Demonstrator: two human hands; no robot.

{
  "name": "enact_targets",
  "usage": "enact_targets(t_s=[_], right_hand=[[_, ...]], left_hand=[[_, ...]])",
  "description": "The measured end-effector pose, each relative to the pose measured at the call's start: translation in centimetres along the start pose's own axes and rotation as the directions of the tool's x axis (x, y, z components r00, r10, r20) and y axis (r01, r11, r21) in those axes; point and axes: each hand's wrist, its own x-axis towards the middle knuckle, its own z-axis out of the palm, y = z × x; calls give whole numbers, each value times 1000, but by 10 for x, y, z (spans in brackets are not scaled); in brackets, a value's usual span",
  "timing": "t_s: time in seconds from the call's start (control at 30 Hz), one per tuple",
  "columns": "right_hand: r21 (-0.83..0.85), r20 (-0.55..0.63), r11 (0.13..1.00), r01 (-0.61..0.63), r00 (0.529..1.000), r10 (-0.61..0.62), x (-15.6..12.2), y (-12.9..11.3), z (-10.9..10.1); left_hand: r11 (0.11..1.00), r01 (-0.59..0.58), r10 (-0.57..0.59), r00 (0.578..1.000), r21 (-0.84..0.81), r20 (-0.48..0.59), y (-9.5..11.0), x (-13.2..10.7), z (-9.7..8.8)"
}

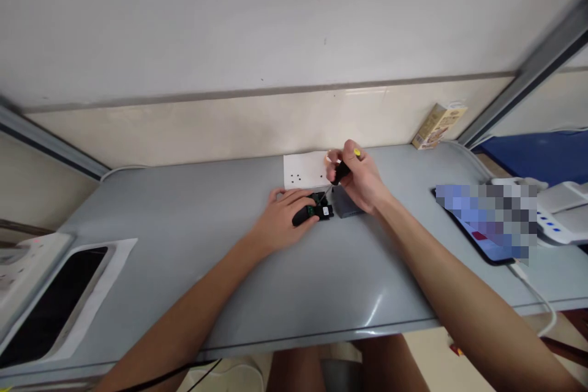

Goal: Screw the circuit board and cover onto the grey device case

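Note:
My left hand (287, 215) is closed around an opened black device (325, 212) lying on the grey table. A green circuit board shows inside it, and its rounded shape resembles a computer mouse. In my right hand (361, 174) is a screwdriver (342, 173) with a black handle and a yellow end. Its thin shaft slants down to the left, the tip at the device; whether it sits in a screw is too small to tell. Beside the device, partly under my right hand, lies a dark grey flat block (346, 205). Behind is white paper (303, 165) bearing small black pieces.
A phone (478, 226) with a white cable and a white power strip (563, 217) occupy the right side of the table (184, 214). At the left, a dark-screened phone (59, 300) rests on paper. A small carton (438, 125) stands against the back wall.

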Motion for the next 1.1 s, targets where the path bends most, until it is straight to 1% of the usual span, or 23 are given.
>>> enact_targets(t_s=[0.1, 0.17, 0.27, 0.33, 0.4, 0.6, 0.67, 0.77, 0.87, 0.97, 1.1], right_hand=[[-60, -25, 998, 15, 1000, -17, 3, 0, -2], [-22, 6, 999, -26, 1000, 26, 5, -3, -4], [56, 92, 991, -120, 989, 114, 4, -10, -5], [82, 96, 987, -135, 987, 127, 2, -12, -6], [84, 65, 991, -107, 993, 102, 0, -10, -5], [-71, 21, 997, 18, 1000, -16, 2, -1, -1], [-51, 30, 999, 4, 1000, -2, 2, -3, 0], [-20, 91, 999, -40, 995, 42, 0, -9, 1], [-35, 98, 999, -6, 995, 10, -3, -9, 1], [-71, 56, 997, 16, 998, -12, -4, -4, 1], [-190, -23, 974, 125, 991, -132, 0, 2, 2]], left_hand=[[1000, 16, -16, 1000, 2, 2, 0, 0, 0], [1000, 19, -19, 1000, 7, 5, -1, 0, 1], [1000, 9, -9, 1000, 5, 3, -2, 0, 2], [1000, 3, -3, 1000, 3, -7, -2, 0, 2], [1000, 0, 0, 1000, 2, -16, -2, 0, 2], [1000, -6, 6, 1000, 14, 6, 0, 0, -1], [1000, -3, 3, 1000, 20, 4, 1, 0, -1], [1000, -1, 1, 1000, 25, -5, 0, -1, 0], [1000, -5, 5, 1000, 25, -9, 0, -1, 1], [1000, -17, 18, 1000, 26, -14, 0, -1, 0], [999, -30, 30, 1000, 32, -7, 0, 0, -1]])
